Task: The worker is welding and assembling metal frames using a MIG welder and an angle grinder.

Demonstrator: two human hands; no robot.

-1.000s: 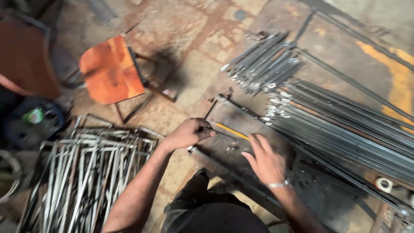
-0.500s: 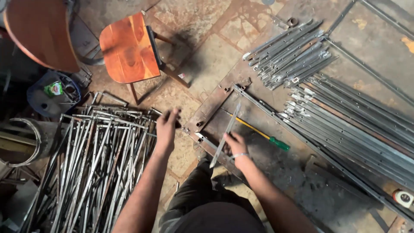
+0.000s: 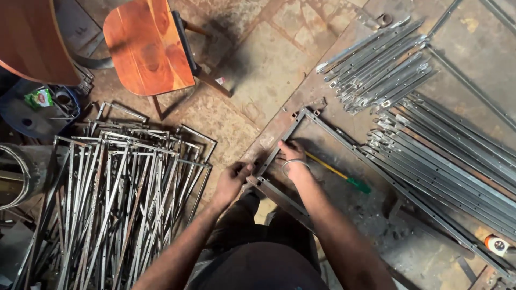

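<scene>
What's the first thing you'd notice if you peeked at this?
A big tangled heap of metal frames fills the floor at the left, and an orange wooden chair stands above it. In the middle, the left hand and right hand hold a long metal frame on the rusty worktable.

Both bare forearms reached forward from the lower edge of the view, converging slightly. The left hand (image 3: 232, 181) was curled knuckles-up, fingers bent into a closed grip. The right hand (image 3: 291, 154), a thin band at its wrist, lay farther forward, fingers folded down and closed, forearm angled inward from the right.
</scene>
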